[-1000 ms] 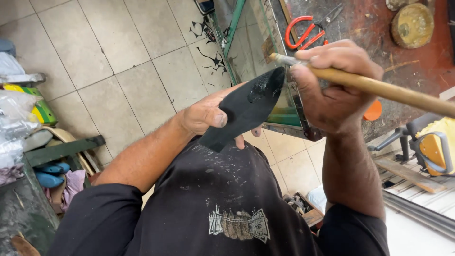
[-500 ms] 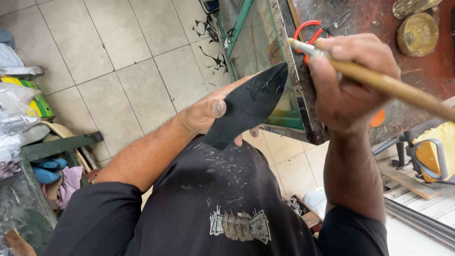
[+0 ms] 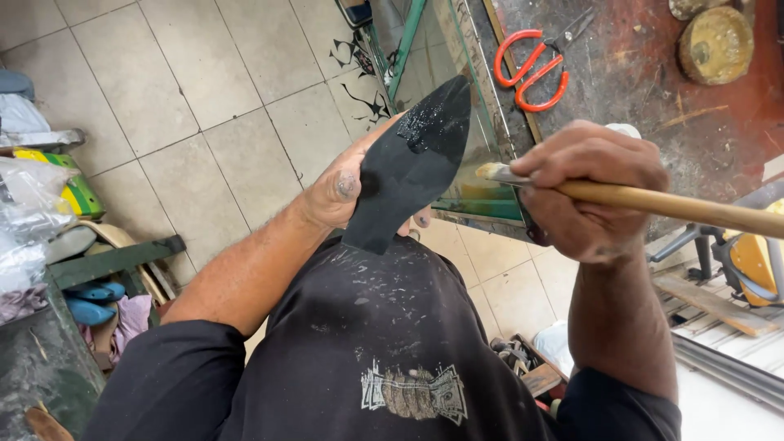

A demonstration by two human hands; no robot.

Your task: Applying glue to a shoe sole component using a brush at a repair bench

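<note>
My left hand (image 3: 347, 189) grips a black pointed shoe sole (image 3: 412, 167) from beneath, heel end toward my chest and tip pointing up. Near the tip the sole looks wet and shiny. My right hand (image 3: 592, 192) is closed around a long wooden-handled brush (image 3: 653, 200); its pale bristle end sits just right of the sole's edge, close to it, and I cannot tell whether it touches. Both forearms reach out over my black shirt.
A worn dark workbench (image 3: 645, 98) stands ahead at the right with red-handled scissors (image 3: 529, 69) and a round wooden block (image 3: 717, 42) on it. A glass-sided cabinet (image 3: 457, 98) lies below the bench edge. Tiled floor (image 3: 204, 106) spreads left, with bags and shoes (image 3: 49, 212) heaped there.
The brush has come down from beside the sole's tip to beside its middle. The sole has tilted more upright, and a shiny wet patch now shows near its tip.
</note>
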